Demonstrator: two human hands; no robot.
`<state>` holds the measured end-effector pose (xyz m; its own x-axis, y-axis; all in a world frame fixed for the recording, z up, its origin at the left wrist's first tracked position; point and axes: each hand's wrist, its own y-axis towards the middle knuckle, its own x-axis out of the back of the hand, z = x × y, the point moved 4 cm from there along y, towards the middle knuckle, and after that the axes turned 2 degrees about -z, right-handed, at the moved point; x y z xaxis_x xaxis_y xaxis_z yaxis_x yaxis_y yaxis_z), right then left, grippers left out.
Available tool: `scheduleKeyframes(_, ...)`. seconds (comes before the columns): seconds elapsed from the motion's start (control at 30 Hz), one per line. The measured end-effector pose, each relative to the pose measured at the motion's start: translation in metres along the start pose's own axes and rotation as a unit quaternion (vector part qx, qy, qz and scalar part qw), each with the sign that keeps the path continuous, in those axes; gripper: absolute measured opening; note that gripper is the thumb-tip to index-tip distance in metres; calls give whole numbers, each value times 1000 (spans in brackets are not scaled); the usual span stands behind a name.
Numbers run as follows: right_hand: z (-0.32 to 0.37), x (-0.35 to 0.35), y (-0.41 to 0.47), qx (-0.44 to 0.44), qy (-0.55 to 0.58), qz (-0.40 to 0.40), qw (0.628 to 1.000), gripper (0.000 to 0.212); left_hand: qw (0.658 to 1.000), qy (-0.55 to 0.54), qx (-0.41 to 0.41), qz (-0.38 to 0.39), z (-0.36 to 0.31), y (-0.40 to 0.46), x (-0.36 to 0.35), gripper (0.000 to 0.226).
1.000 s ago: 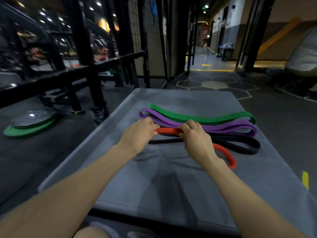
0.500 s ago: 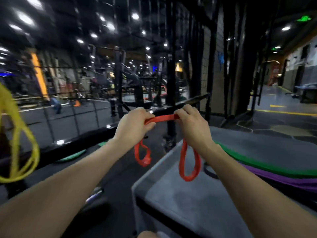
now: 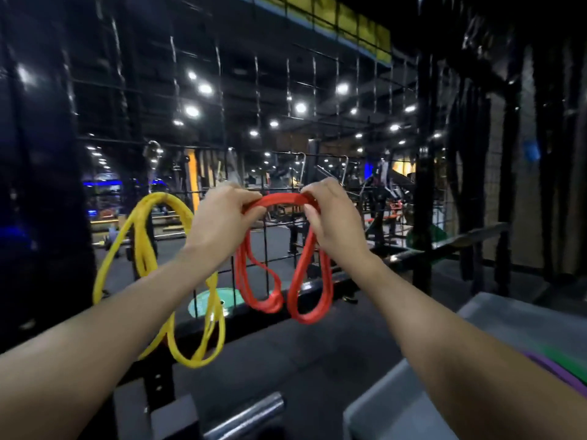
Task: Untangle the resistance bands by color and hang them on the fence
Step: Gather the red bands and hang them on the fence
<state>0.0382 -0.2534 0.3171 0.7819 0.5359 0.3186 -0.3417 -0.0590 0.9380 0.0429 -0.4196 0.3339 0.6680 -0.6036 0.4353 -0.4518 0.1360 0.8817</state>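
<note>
Both hands hold the red resistance band [image 3: 305,281] up in front of the black wire fence [image 3: 273,147]. My left hand [image 3: 222,217] grips one end of its top stretch and my right hand [image 3: 333,217] grips the other. Two red loops hang down below the hands. A yellow band [image 3: 143,249] hangs on the fence to the left, its loops dangling low. At the bottom right edge, slivers of the green band [image 3: 568,363] and the purple band [image 3: 552,369] lie on the grey mat.
The grey padded mat [image 3: 413,408] fills the lower right corner. A metal bar [image 3: 247,414] juts in at the bottom centre. A green weight plate [image 3: 216,303] lies on the floor beyond the fence. Dark posts stand at far left and right.
The red band went from lying on the mat to being held up at the fence. My view has turned left, and the yellow band now hangs fully in view.
</note>
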Motion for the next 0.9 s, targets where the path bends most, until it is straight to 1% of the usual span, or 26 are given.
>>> scheduleKeyframes(0.1,13,-17,27,-18,36,-27,999,15,998,28,-8,-51,13,13,18,24)
scheduleKeyframes(0.2,23,-30,51,-27,57,-48,997,13,995,32,6,-95,22,29,33,22)
scheduleKeyframes(0.33,33,-42,73,-40,89,-56,994,13,991,47,36,-123,37,43,41,23)
scheduleKeyframes(0.47,36,-58,80,-52,90,-34,994,13,990,67,67,-103,48,45,36,21)
scheduleKeyframes(0.73,29,-71,59,-52,73,7,996,15,992,96,79,-28,56,32,22,17)
scheduleKeyframes(0.9,20,-69,45,-57,52,10,997,11,991,87,101,1,51,15,10,19)
